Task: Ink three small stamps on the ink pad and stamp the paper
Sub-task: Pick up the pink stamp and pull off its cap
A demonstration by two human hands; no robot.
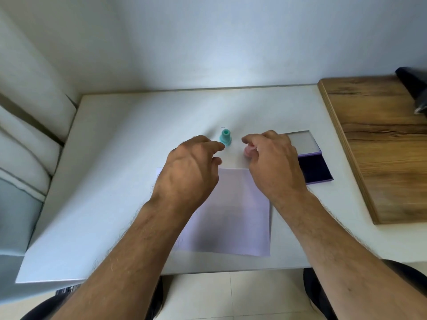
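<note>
The right hand [270, 162] held a pink stamp [249, 150] in a narrow grip of curled fingers, just above the white surface [120, 181] and beside the open ink pad [316, 168]. The left hand [191, 172] hung with relaxed fingers, holding nothing, its fingertips just beside the upright teal stamp [225, 136]. The paper [240, 213] lay under both wrists (marks on it too faint to tell). This looked like the inking step; next the pink stamp would need carrying rightward and pressing on the dark pad. A third stamp was not visible.
</note>
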